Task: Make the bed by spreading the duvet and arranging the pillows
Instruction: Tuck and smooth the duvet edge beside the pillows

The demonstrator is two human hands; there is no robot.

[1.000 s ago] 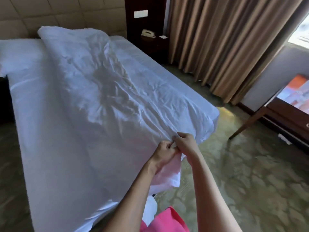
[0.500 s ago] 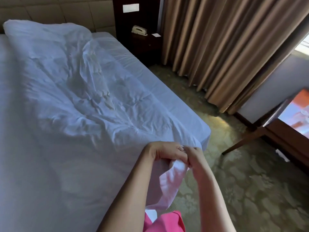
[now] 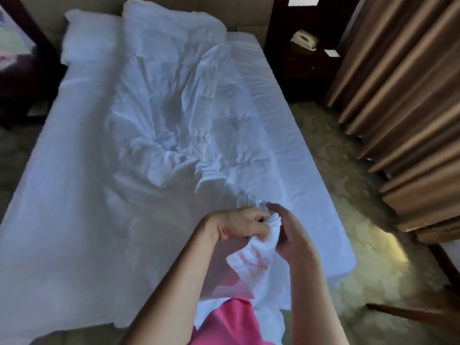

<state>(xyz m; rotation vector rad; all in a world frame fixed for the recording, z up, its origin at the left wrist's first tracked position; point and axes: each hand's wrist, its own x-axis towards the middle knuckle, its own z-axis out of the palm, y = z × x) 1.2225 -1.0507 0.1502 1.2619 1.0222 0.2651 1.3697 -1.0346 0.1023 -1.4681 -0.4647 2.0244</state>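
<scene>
A crumpled white duvet (image 3: 174,125) lies lengthwise along the middle of the bed (image 3: 62,195), reaching up to the headboard. Its near corner is bunched between both hands over the foot of the bed. My left hand (image 3: 239,224) grips the gathered fabric from the left, fingers curled round it. My right hand (image 3: 288,232) holds the same bunch from the right, and a loose flap of cloth hangs down below the hands. A white pillow (image 3: 92,41) lies at the bed's far left corner, partly under the duvet.
A dark bedside cabinet (image 3: 303,63) with a phone (image 3: 305,39) stands at the far right of the bed. Brown curtains (image 3: 403,108) hang along the right side. Patterned carpet (image 3: 348,195) runs between bed and curtains. A wooden furniture leg (image 3: 410,312) shows at the lower right.
The view has swung left and down, so more of the bed shows. Both hands have stayed together on the duvet corner, and the duvet has sunk flatter onto the mattress.
</scene>
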